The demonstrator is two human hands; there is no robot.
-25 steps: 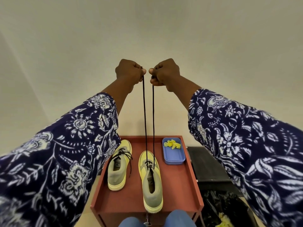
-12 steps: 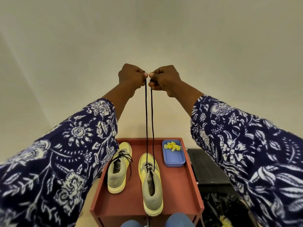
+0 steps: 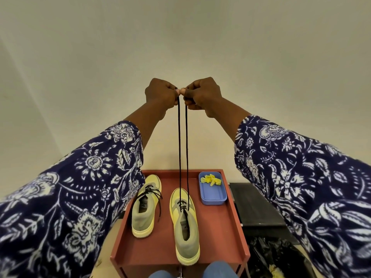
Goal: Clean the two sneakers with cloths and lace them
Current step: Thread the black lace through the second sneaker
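Note:
Two yellow and grey sneakers stand side by side on a red tray table (image 3: 216,237). The left sneaker (image 3: 145,207) has a black lace through its eyelets, ends loose. The right sneaker (image 3: 185,227) is laced only at its lowest eyelets. Its black lace (image 3: 183,147) runs straight up in two taut strands. My left hand (image 3: 160,95) pinches one lace end and my right hand (image 3: 202,94) pinches the other, thumbs touching, raised high above the shoe.
A blue tray (image 3: 212,194) with a crumpled yellow cloth (image 3: 211,180) sits at the table's back right. A black shelf (image 3: 257,205) stands to the right, with a black bag (image 3: 275,257) below it. A pale wall is behind.
Both hands have come down a little and closed together until the thumbs touch. The two lace strands now hang nearer each other.

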